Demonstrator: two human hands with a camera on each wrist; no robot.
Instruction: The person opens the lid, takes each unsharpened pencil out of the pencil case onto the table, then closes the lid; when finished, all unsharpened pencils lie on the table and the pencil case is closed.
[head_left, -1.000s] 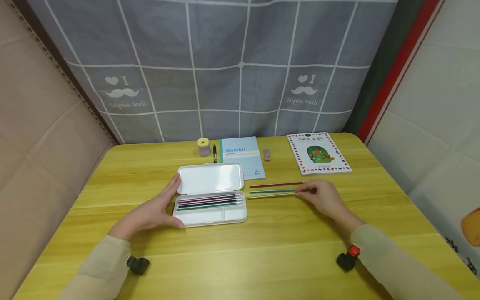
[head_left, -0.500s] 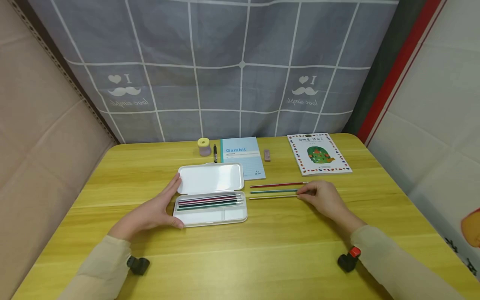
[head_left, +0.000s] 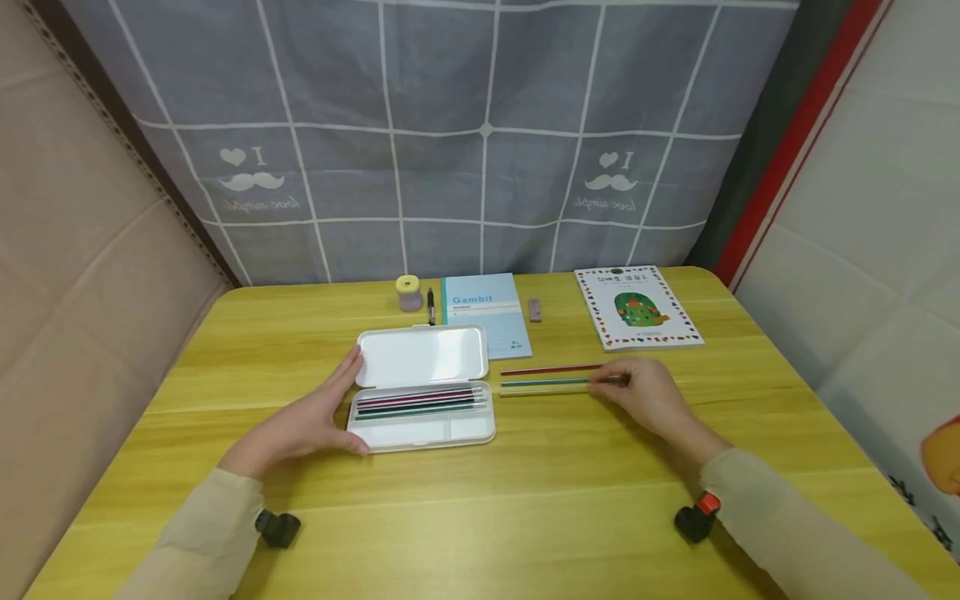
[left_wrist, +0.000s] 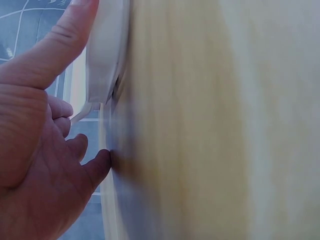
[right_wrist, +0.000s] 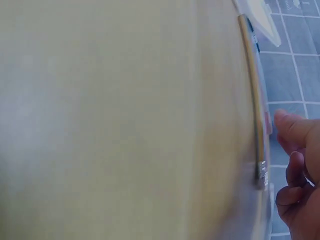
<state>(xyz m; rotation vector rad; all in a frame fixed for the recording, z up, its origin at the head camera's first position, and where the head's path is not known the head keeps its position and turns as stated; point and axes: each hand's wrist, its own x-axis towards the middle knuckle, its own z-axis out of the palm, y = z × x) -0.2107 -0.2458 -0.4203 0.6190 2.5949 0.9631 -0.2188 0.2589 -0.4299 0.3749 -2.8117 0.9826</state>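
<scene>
A white pencil case [head_left: 408,433] lies with its lid raised, several dark and red pencils [head_left: 420,402] in its tray. My left hand [head_left: 307,425] spreads along the case's left side, thumb at the front corner; in the left wrist view the thumb extends against the case wall [left_wrist: 105,60]. To the right, a red pencil [head_left: 551,369], a green pencil [head_left: 543,382] and a yellow pencil [head_left: 547,394] lie side by side. Over their right ends is my right hand [head_left: 641,392], fingers loosely bent. In the right wrist view its thumb looks apart from the yellow pencil.
Behind the case lie a blue notebook [head_left: 487,308], a black pen [head_left: 431,306] and a yellow-topped, purple-bodied small container [head_left: 408,293]. An eraser-like block [head_left: 535,310] sits right of the notebook. A white picture-cover book [head_left: 637,308] lies at the back right of the wooden table [head_left: 450,533].
The yellow pencil, slanted and at the right fingertips earlier, now lies nearly parallel to the green one. My right hand has shifted slightly up off it. My left hand stays in place.
</scene>
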